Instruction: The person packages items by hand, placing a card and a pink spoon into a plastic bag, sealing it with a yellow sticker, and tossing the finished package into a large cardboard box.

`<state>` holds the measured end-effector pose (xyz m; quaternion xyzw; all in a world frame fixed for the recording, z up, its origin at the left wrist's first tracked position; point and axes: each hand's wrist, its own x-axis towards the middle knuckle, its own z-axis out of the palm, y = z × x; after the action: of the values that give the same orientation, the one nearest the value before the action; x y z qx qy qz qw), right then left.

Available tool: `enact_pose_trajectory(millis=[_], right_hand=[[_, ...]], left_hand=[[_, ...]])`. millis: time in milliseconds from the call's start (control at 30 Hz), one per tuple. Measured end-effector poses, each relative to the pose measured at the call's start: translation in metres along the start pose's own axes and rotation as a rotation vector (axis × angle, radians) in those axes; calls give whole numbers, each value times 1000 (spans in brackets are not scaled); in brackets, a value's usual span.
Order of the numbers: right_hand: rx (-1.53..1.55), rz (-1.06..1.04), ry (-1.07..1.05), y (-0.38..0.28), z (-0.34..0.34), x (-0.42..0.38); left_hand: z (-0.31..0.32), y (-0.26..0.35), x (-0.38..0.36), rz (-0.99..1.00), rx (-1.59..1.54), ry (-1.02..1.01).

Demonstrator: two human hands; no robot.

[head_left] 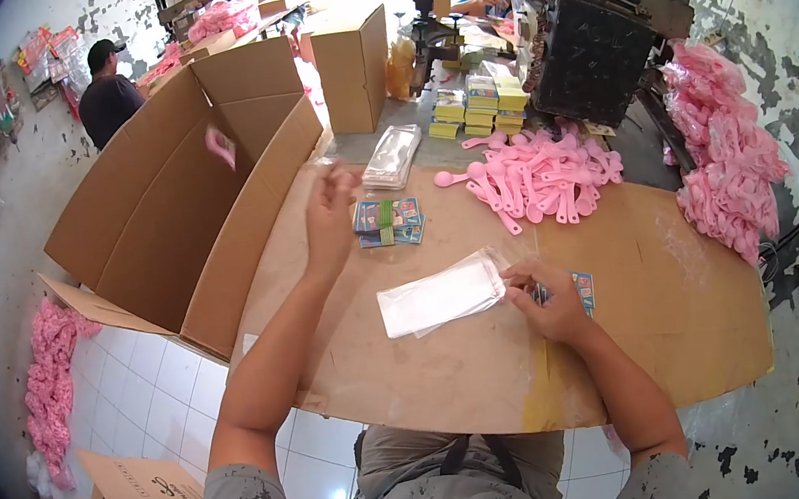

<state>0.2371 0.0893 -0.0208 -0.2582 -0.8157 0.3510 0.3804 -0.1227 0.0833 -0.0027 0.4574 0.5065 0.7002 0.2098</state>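
My left hand [326,214] is raised beside the open carton, fingers loosely apart and slightly blurred, holding nothing I can see. A pink spoon in a clear bag [222,148] hangs in mid-air over the carton's opening, apart from the hand. My right hand [545,299] pinches the right end of a flat stack of clear plastic bags [441,296] lying on the cardboard tabletop. Printed cards [584,292] show partly from behind that hand. Near my left hand lie bundles of printed cards [390,220] with green bands and another pile of clear bags [393,157].
A tall open carton [257,203] stands along the table's left side. Pink spoons [541,175] are heaped at the back right, near stacked yellow-edged cards [477,106] and a dark machine [586,53]. Bagged pink items [724,146] hang at right. Other people [107,94] sit farther back.
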Motion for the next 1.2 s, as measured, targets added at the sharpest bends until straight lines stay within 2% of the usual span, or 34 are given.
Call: enact_pose_trajectory(millis=[67,167,300,633,733,900,1200], right_hand=[[-213,-130,23,-8,3,0],[-425,-251,2,-11,9,2],[-449,-286,27,-16,13,-2],[-486,-303,34,-21,5,-4],[-474,-365,53,-16,4,-4],[-450,-309,31,-17,1,-4],[-429,-312,0,-14,2,-3]], left_hand=[[-1,-30,-5,162,428,-101],[0,-50,-9,212,574,-193],[5,-48,-13,422,683,-98],[4,-44,-19,407,724,-87],[3,-48,-17,377,704,-76],[-1,-51,-12,335,644,-58],[2,-43,-10,387,644,-81]])
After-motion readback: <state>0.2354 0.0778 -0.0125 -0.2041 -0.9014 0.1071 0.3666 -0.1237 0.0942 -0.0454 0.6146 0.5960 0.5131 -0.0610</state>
